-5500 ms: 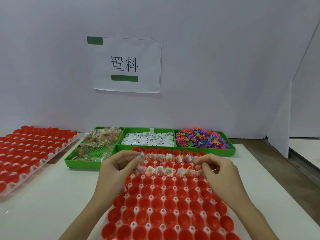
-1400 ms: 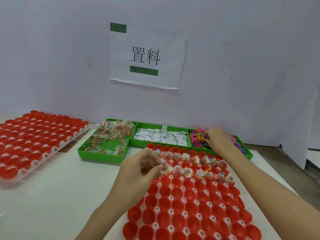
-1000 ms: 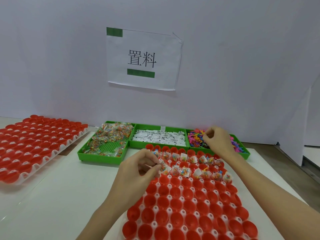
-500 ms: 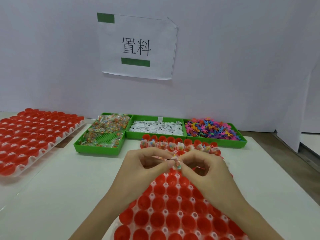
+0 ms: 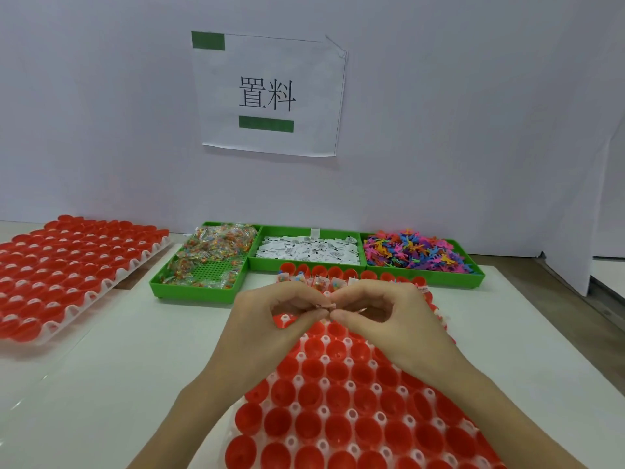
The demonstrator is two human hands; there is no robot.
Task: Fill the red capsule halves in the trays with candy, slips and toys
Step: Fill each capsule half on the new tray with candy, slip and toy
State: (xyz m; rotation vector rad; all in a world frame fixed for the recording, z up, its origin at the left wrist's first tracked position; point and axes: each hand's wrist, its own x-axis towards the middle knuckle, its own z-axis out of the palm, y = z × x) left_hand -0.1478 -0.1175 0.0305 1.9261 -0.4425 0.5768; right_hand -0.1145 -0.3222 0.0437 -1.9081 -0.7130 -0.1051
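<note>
Between both hands (image 5: 329,308), small toy (image 5: 325,305) (pinched), over tray (image 5: 324,360)

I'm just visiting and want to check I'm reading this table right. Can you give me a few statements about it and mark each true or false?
1. Three green bins stand side by side at the wall. True.
2. The middle bin holds the coloured toys. False: it holds white slips; the toys fill the right one.
3. Both hands meet over the near tray, pinching something small. True.
4. The tray on the left is blue. False: it holds red cups.
</note>
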